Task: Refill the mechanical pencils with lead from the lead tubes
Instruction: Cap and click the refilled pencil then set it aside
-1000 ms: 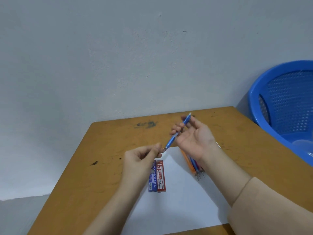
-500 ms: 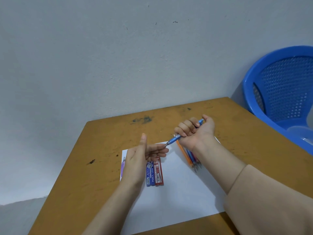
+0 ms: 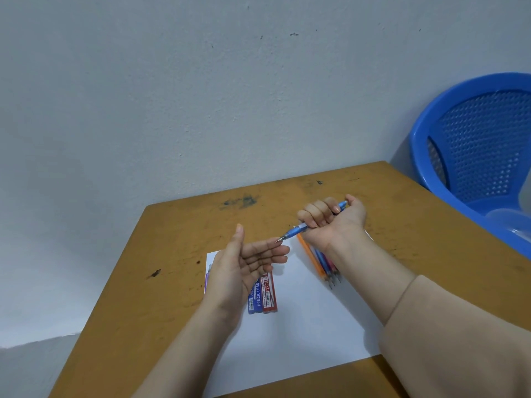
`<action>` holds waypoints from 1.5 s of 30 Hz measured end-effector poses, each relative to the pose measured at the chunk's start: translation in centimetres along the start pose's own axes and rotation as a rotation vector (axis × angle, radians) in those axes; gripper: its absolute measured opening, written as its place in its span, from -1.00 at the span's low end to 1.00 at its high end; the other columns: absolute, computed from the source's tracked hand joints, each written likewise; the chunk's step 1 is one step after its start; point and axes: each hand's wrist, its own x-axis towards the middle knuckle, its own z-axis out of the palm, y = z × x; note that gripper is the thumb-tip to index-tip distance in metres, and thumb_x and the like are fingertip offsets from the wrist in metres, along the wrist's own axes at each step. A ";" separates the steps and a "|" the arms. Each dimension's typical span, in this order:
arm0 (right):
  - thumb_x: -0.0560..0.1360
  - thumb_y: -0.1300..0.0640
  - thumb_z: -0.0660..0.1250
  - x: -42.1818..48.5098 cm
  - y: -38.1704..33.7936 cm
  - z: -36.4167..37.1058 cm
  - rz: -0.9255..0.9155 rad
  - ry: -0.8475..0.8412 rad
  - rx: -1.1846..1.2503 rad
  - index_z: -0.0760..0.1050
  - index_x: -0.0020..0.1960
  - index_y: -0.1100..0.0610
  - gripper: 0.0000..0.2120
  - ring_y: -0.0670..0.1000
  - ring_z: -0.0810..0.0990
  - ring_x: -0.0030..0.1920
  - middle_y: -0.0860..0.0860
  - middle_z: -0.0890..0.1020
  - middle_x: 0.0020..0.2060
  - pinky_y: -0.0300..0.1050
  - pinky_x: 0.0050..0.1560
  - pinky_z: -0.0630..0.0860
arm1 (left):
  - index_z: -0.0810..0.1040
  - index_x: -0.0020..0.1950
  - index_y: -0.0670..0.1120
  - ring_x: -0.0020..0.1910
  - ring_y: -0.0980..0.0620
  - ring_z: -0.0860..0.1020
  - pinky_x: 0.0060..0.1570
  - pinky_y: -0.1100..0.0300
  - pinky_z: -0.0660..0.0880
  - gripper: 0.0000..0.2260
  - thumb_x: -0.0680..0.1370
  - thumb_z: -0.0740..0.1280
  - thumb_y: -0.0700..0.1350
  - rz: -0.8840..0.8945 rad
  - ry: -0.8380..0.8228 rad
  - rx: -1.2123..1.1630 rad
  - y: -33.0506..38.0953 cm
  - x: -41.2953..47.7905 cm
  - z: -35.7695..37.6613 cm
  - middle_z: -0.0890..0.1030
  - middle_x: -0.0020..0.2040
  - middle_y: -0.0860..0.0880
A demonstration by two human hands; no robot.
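My right hand (image 3: 333, 219) grips a blue mechanical pencil (image 3: 296, 231) in a fist, thumb at its top end, tip pointing down-left. The tip touches the fingertips of my left hand (image 3: 244, 265), which is held flat, palm up, thumb raised. Under the left hand lie a blue lead tube (image 3: 255, 300) and a red lead tube (image 3: 269, 294) on a white sheet of paper (image 3: 304, 334). Several more pencils (image 3: 321, 262), orange, blue and pink, lie on the paper below my right wrist. A purple pencil (image 3: 208, 278) peeks out left of my left hand.
The paper lies on a scuffed wooden table (image 3: 161, 282) pushed against a grey wall. A blue perforated plastic basket (image 3: 474, 156) stands at the table's right side, with a clear plastic item inside it.
My right hand closed from a loose hold into a fist around the blue pencil. My left hand went from pinching at the pencil's tip to lying flat, palm up, under it.
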 end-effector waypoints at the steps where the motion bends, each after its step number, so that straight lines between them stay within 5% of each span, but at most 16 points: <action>1: 0.51 -0.08 0.02 0.0 0.0 0.0 0.001 -0.002 0.001 0.11 -0.51 0.08 -0.54 -0.03 0.02 -0.61 -0.04 0.08 -0.60 -0.30 -0.51 0.02 | 0.65 -0.09 -0.27 -0.12 -0.11 0.66 -0.05 0.12 0.47 -0.44 0.62 0.01 0.11 -0.002 -0.002 -0.001 0.0 0.0 0.0 0.67 -0.08 -0.26; 15: 0.53 -0.10 0.01 0.0 0.0 0.2 -0.020 -0.058 -0.023 0.15 -0.51 0.09 -0.51 -0.05 0.05 -0.61 -0.04 0.11 -0.60 -0.29 -0.53 0.05 | 0.63 -0.06 -0.28 -0.14 -0.09 0.66 -0.08 0.17 0.48 -0.48 0.62 0.05 0.08 0.007 0.008 0.016 0.1 0.1 0.0 0.67 -0.09 -0.26; 23: 0.59 -0.10 0.02 0.2 0.5 0.7 -0.063 -0.166 -0.123 0.25 -0.34 0.13 -0.58 -0.03 0.19 -0.51 0.00 0.23 -0.52 -0.17 -0.40 0.19 | 0.61 0.00 -0.28 -0.16 -0.06 0.65 -0.03 0.12 0.50 -0.56 0.59 0.11 0.05 0.035 0.035 0.005 0.1 0.4 -0.1 0.68 -0.10 -0.24; 29: 0.64 0.13 0.12 -0.1 1.0 1.1 -0.323 -0.220 -0.768 0.48 -0.11 0.12 -0.78 -0.04 0.44 -0.29 0.04 0.49 -0.32 -0.16 -0.27 0.39 | 0.61 -0.01 -0.29 -0.17 -0.03 0.65 -0.22 0.28 0.55 -0.58 0.58 0.13 0.02 0.075 0.054 0.004 0.5 0.7 -0.7 0.68 -0.11 -0.24; 33: 0.63 0.15 0.14 -0.6 0.9 1.1 -0.371 -0.278 -0.896 0.53 -0.01 0.09 -0.81 -0.07 0.45 -0.30 0.03 0.48 -0.29 -0.21 -0.33 0.45 | 0.64 -0.05 -0.24 -0.17 -0.01 0.65 -0.24 0.29 0.51 -0.63 0.61 0.15 -0.01 0.135 0.142 0.121 0.8 1.1 -1.4 0.69 -0.14 -0.18; 40: 0.53 0.31 0.31 0.2 0.2 0.7 -0.382 -0.244 -1.209 0.50 0.20 0.17 -0.74 0.03 0.44 -0.32 0.02 0.43 -0.35 -0.08 -0.20 0.46 | 0.65 0.00 -0.08 -0.12 0.26 0.51 -0.20 0.38 0.35 -0.77 0.59 0.25 -0.01 0.341 0.471 0.797 0.7 2.4 -5.8 0.60 -0.13 0.13; 45: 0.52 0.24 0.34 0.0 -0.3 0.3 -0.322 -0.238 -1.627 0.47 0.28 0.14 -0.67 -0.04 0.48 -0.33 0.09 0.45 -0.24 -0.15 -0.23 0.55 | 0.61 0.14 -0.09 0.13 -0.02 0.51 0.08 0.11 0.41 -0.76 0.59 0.24 -0.05 0.226 0.619 1.032 0.0 3.4 -8.2 0.62 0.08 -0.02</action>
